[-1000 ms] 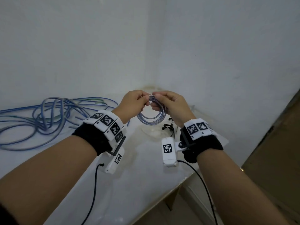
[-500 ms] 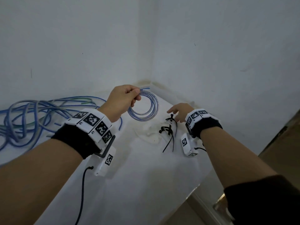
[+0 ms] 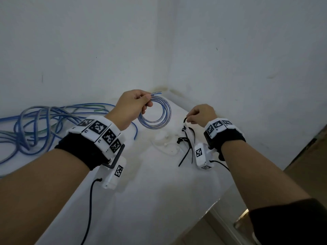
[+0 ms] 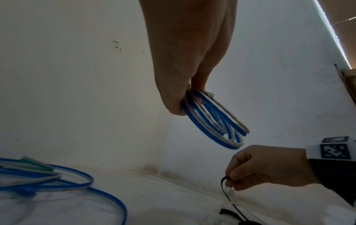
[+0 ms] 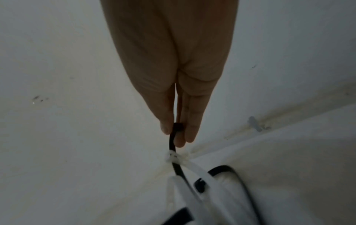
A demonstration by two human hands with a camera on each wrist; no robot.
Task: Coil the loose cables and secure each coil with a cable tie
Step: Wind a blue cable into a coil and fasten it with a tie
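Item 1: my left hand [image 3: 131, 106], raised above the white table [image 3: 154, 191]. Thumb and fingers are clamped on the top of a small cable coil [image 3: 160, 114], blue and pale strands wound in several loops. The coil hangs free in the air, clear of the table, at about 12 o'clock in the head view, with 1 loose end poking out past my fingertips toward 2 o'clock. No tie is on it yet. In the left wrist view the same coil [image 4: 213, 120] dangles below my left hand [image 4: 188, 57].

Item 2: my right hand [image 3: 201, 114], at about 3 o'clock from the coil and lower. Thumb and forefinger pinch the head end of 1 black cable tie [image 3: 185, 119], which curves down from the grip. In the right wrist view the tie [image 5: 172, 140] passes a white tie [image 5: 174, 156] just below my fingertips [image 5: 165, 127]; whether the 2 are tangled I cannot tell.

Item 3: a small heap of black cable ties [image 3: 185, 144], lying on the table under my right hand, beside white ones that blur into the surface.

Item 4: loose cables [image 3: 35, 124], blue, grey and green, sprawled uncoiled at 9 o'clock against the wall [image 3: 79, 50].
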